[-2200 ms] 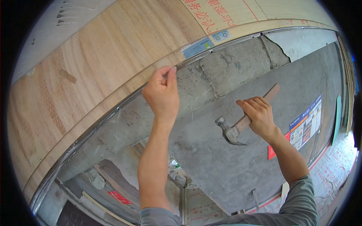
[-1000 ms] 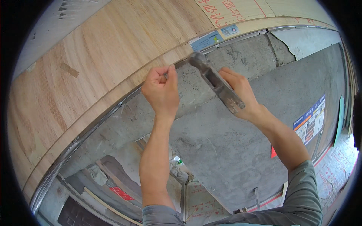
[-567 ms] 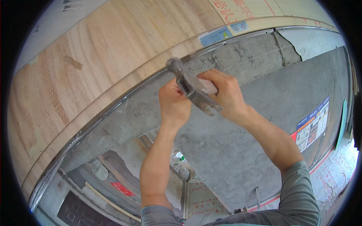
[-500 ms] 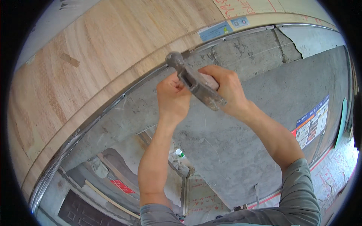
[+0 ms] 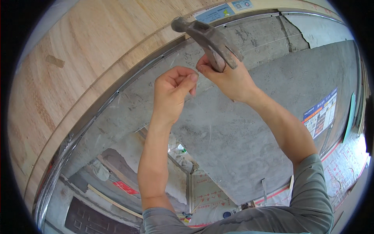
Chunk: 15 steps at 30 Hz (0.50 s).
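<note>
Single head-worn fisheye view, tilted upward, close behind the raised left hand [image 5: 171, 91], plywood ceiling [image 5: 78, 58] beyond

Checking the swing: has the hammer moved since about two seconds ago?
Yes. The hammer in the right hand has come up from the grey wall to the metal strip, beside the left hand.

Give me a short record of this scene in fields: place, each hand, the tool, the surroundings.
Place: beside a plywood panel edged by a metal track, against a grey concrete wall.
Left hand: raised, fingertips pinched; anything between them is too small to tell.
Right hand: closed on a hammer.
Hammer: metal head up near the track.
Surroundings: a poster on the wall.
</note>
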{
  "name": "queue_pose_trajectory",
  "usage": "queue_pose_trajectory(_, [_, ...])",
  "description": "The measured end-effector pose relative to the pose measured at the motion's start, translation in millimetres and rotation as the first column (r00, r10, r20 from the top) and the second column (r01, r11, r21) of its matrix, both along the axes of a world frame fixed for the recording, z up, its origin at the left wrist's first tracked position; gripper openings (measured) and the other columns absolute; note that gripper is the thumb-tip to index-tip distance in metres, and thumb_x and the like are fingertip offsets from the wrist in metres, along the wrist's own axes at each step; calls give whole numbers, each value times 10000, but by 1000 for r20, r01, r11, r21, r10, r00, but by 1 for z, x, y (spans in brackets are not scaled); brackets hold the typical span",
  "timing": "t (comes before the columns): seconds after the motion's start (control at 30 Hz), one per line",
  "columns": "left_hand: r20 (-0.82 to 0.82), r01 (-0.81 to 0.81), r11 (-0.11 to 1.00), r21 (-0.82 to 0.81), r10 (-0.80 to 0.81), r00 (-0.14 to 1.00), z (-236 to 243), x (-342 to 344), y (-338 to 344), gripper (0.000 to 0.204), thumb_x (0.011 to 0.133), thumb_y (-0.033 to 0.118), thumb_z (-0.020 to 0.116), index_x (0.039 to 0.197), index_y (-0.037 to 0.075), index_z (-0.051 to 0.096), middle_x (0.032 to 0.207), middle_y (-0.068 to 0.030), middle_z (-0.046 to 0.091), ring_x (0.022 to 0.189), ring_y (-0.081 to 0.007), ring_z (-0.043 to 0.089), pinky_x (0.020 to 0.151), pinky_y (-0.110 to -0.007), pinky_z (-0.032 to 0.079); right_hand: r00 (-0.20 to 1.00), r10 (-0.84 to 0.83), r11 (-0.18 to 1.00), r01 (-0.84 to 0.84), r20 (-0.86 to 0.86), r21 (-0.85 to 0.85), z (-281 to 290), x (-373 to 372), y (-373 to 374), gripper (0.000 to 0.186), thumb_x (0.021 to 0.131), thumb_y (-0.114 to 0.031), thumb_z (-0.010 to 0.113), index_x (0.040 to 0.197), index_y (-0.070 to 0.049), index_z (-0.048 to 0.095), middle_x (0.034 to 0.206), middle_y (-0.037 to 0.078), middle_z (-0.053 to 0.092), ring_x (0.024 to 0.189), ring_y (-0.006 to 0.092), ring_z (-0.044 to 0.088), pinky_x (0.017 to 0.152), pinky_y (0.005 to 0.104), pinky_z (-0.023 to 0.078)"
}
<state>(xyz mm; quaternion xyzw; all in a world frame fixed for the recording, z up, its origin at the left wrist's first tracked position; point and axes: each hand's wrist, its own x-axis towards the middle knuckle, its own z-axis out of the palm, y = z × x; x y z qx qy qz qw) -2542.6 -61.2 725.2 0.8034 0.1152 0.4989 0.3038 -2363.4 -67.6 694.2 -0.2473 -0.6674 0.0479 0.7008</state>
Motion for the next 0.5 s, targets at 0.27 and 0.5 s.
queue_pose_trajectory(0.27, [19,-125,983,134,124,992,-2,27,6,53,906,23,645,922,-26,632,744,-31,651,636,-70,582,591,-214,422,996,-64,993,58,58,106,-4,20,-1,260,840,-203,689,811,51,645,591,176,548,529,230,511,556,403,445])
queue_pose_trajectory(0.5, [53,-138,979,150,131,990,-6,49,7,66,915,58,652,910,-7,643,748,-24,650,645,-56,555,591,-201,407,963,-248,969,245,107,41,-10,50,-6,266,824,-201,722,830,47,626,616,177,574,521,246,498,543,411,432])
